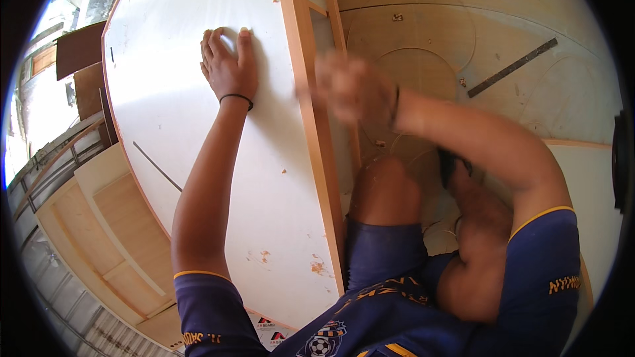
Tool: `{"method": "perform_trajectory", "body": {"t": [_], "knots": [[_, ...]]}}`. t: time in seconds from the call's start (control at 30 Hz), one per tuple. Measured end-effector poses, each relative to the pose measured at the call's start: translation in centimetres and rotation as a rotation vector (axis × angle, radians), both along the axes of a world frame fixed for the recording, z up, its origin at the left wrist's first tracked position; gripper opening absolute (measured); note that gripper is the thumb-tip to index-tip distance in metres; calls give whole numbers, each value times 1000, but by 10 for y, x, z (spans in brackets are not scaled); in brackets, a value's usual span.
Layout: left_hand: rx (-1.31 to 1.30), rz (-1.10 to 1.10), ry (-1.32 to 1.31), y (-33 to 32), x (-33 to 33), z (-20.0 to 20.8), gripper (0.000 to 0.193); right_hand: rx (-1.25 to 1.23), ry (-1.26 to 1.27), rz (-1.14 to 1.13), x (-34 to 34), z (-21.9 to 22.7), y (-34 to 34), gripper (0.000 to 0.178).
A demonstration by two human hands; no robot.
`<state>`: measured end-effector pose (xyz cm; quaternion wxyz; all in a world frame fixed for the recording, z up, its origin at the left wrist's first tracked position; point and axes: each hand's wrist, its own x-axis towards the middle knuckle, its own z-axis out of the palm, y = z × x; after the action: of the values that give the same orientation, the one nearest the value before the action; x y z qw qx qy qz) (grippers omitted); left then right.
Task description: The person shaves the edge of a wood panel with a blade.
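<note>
Left: stacked boards (126, 225) lie beside the work. White panel (198, 125) lies flat, a dark line marked on it. Left hand (228, 66) is palm down on its far part, fingers (211, 43) pressed together and flat, likely weighting the panel so it can't slide. Wood edge strip (314, 125) runs along the panel's right side. Right hand (350, 86) is at that strip, blurred; cannot tell its fingers' state. Far right: metal ruler (512, 67) on plywood floor (423, 20).
</note>
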<state>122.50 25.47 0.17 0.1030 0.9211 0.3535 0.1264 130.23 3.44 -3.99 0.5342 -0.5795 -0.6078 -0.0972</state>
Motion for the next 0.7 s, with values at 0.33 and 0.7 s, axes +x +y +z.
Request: {"method": "perform_trajectory", "body": {"t": [0.33, 0.7], "knots": [[41, -10, -8, -2, 4, 1, 64, -300, 289, -342, 58, 17, 43, 43], [38, -36, -5, 3, 0, -3, 62, -141, 52, 241, -69, -2, -54, 40]]}}
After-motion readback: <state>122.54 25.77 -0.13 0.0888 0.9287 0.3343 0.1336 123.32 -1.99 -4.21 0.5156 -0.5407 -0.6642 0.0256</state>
